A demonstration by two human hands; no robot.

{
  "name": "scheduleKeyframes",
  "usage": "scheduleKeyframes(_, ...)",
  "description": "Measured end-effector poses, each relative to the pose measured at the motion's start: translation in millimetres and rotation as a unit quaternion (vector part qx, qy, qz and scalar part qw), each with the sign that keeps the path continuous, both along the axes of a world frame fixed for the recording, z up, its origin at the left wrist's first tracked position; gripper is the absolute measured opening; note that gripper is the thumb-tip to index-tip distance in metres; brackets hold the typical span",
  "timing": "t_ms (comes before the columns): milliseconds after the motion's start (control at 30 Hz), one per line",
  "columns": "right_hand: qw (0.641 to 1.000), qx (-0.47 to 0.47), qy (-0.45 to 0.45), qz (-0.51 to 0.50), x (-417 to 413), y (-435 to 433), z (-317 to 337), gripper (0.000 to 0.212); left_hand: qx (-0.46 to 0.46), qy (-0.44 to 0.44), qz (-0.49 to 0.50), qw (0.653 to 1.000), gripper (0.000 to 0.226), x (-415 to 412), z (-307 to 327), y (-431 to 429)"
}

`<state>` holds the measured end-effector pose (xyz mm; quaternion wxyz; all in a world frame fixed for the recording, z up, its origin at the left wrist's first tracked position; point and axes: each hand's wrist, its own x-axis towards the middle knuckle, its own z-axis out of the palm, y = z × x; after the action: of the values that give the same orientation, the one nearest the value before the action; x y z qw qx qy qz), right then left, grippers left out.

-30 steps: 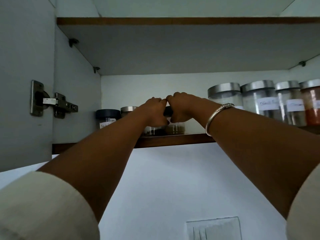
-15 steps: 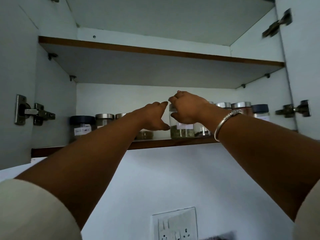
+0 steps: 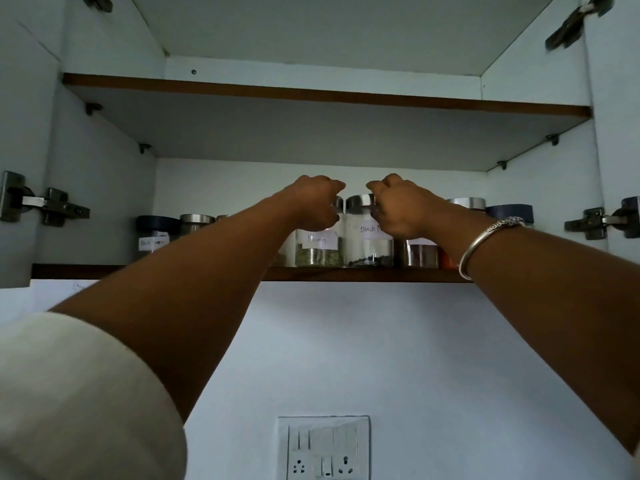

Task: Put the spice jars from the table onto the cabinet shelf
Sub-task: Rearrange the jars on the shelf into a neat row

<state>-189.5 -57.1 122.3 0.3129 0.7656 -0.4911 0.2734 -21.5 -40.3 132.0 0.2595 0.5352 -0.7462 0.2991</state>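
Both arms reach up to the lower cabinet shelf. My left hand curls around the top of a glass jar with green-brown spice and a white label. My right hand grips the upper side of a steel-lidded jar labelled "Black P…", with dark grains at its bottom. Both jars stand upright on the shelf, side by side near its front edge. A silver bangle sits on my right wrist.
More jars line the shelf: a dark-lidded one and a steel-lidded one on the left, steel and dark-lidded jars on the right. An upper shelf board hangs above. Door hinges flank both sides. A socket panel is on the wall below.
My hands have moved apart; the left now holds the green spice jar and the right holds a second jar beside it. The camera has tilted back, showing more of the cabinet.
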Motion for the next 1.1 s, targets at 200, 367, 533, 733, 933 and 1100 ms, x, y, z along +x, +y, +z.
scheduleKeyframes(200,0.999,-0.026,0.01,0.028,-2,-8,6,0.041,-0.027,0.026,0.025,0.999,0.039,-11,1,-3)
scheduleKeyframes(367,0.998,-0.005,0.055,-0.004,8,-9,22,0.021,0.0,0.042,0.024,0.999,0.037,-10,13,-12)
scheduleKeyframes(533,0.996,-0.008,0.086,-0.034,21,-15,22,0.012,0.019,0.055,0.028,0.998,0.039,-2,15,-32)
scheduleKeyframes(733,0.994,0.001,0.082,-0.075,39,-39,16,0.027,0.052,0.067,0.022,0.996,0.041,6,17,-56)
scheduleKeyframes(933,0.991,0.016,0.099,-0.087,51,-63,18,0.025,0.068,0.054,0.032,0.996,0.048,13,19,-84)
scheduleKeyframes(1100,0.99,0.049,0.101,-0.088,58,-81,21,0.022,0.082,0.016,0.048,0.995,0.043,17,20,-109)
